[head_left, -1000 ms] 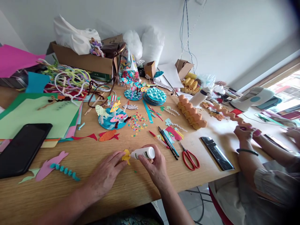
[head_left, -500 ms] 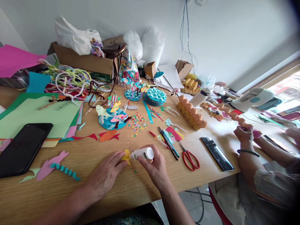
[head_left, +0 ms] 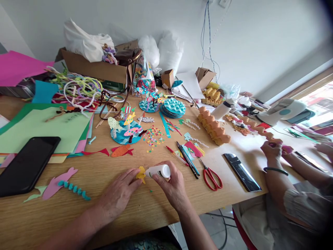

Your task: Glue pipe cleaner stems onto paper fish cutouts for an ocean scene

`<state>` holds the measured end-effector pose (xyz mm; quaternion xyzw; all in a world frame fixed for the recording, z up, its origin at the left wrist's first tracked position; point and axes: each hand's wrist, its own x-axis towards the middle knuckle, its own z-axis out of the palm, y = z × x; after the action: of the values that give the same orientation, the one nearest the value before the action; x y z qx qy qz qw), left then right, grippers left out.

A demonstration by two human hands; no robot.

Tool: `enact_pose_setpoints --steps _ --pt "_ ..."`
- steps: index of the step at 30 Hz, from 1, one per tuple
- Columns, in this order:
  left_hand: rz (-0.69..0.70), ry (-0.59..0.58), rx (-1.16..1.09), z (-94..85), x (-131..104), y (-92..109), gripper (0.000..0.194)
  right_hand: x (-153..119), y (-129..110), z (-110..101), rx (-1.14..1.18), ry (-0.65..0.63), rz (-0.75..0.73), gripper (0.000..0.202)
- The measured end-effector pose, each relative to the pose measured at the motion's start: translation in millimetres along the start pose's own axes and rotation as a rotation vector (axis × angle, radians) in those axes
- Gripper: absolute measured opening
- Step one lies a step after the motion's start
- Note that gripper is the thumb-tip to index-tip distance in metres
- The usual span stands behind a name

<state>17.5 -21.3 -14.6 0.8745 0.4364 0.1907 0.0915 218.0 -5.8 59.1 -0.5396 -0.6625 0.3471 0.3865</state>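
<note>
In my right hand [head_left: 173, 184] is a white glue bottle [head_left: 160, 171], tipped almost flat with its nozzle pointing left at a small yellow paper cutout [head_left: 141, 174]. My left hand [head_left: 120, 189] has its fingertips on the cutout's left edge, holding it on the wooden table. Whether the nozzle touches the paper is too small to tell. To the left lie a pink paper fish [head_left: 59, 182] and a curled teal pipe cleaner [head_left: 74, 190]. Beyond my hands are an orange paper fish [head_left: 121, 150] and a blue wavy disc [head_left: 118, 136] with several paper fish standing on it.
To the right lie pens [head_left: 187, 159], red-handled scissors [head_left: 211, 174] and a dark phone [head_left: 241, 172]. A black phone [head_left: 28, 166] and coloured paper [head_left: 44, 128] occupy the left. Egg cartons [head_left: 213, 125] stand farther back. At right, another person's hands [head_left: 273, 149] hold something pink.
The whole view has shifted slightly. Both hands, the glue bottle and the yellow cutout keep almost the same positions relative to one another.
</note>
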Motion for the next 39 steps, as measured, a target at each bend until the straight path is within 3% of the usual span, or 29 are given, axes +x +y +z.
enact_pose_setpoints --steps 39 --pt "0.018 -0.021 0.023 -0.8 0.2 -0.3 0.030 0.9 -0.7 0.4 -0.010 0.005 -0.011 0.019"
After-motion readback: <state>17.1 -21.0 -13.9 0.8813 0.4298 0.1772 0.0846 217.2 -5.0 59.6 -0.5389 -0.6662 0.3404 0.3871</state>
